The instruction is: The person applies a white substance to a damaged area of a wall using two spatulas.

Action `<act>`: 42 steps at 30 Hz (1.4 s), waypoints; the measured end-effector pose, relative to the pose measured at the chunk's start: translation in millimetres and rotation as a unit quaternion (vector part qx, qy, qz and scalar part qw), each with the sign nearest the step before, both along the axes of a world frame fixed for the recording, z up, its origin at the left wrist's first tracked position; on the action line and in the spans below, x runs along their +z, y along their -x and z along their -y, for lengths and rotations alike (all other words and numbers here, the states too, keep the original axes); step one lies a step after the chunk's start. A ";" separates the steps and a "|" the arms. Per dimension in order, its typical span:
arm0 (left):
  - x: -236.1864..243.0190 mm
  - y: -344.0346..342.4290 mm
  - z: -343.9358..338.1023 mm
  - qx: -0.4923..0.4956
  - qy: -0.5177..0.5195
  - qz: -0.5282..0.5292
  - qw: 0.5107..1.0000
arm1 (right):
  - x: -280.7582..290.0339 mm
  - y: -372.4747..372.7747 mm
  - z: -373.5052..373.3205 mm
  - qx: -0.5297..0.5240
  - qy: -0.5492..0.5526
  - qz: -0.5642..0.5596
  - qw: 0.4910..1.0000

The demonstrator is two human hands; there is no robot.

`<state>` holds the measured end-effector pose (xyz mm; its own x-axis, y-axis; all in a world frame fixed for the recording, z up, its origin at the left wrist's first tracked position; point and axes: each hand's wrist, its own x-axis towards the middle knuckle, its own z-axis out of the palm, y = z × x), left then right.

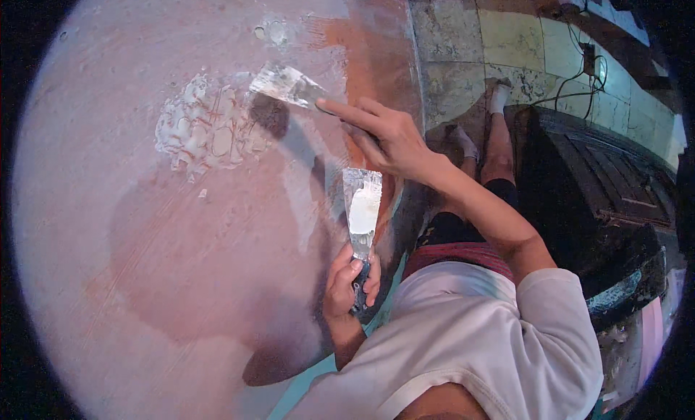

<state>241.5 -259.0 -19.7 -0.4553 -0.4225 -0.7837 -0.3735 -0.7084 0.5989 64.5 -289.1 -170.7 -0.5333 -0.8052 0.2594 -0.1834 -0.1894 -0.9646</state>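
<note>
In my right hand (394,141) is a putty knife (293,85), its wide blade smeared with whitish filler. The index finger stretches along it toward the blade. The blade is at the pinkish wall (181,275), just right of a rough, lumpy patch of pale filler (192,127); whether it touches the wall I cannot tell. Lower down, my left hand (351,279) is closed round the dark handle of a second putty knife (362,210). That blade points up and carries a thick white dab of putty (364,208).
An orange-brown strip (365,51) runs along the wall's right edge. Beyond it lies a worn tiled floor (507,29), where my feet (499,94) show. A bulky dark object (601,181) stands at right, with black cables (579,80) above it.
</note>
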 end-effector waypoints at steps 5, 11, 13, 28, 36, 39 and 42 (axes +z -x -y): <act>-4.2 -5.5 -0.3 -0.003 -0.005 -0.008 1.000 | -18.3 -15.4 -0.3 0.075 -0.061 -0.059 0.994; -7.0 -8.6 4.1 -0.011 -0.004 -0.011 1.000 | -35.4 14.7 -21.2 -0.019 -0.040 0.028 0.999; -4.5 -8.7 4.3 -0.010 -0.006 -0.013 1.000 | -46.6 48.3 -19.5 -0.014 -0.025 -0.058 0.998; -24.4 -3.4 2.9 -0.019 -0.041 0.038 0.998 | -39.6 63.1 93.2 -0.045 0.116 -0.043 0.991; -29.2 -13.8 0.1 -0.019 -0.045 0.034 0.998 | -33.5 24.1 99.5 -0.021 0.080 0.161 0.983; -23.1 -10.0 -3.9 -0.026 -0.045 0.068 0.996 | -31.0 16.4 100.1 0.045 0.038 0.201 0.978; -23.9 -14.4 2.5 -0.018 -0.061 0.059 0.996 | -35.3 14.9 102.6 -0.022 0.046 0.178 0.983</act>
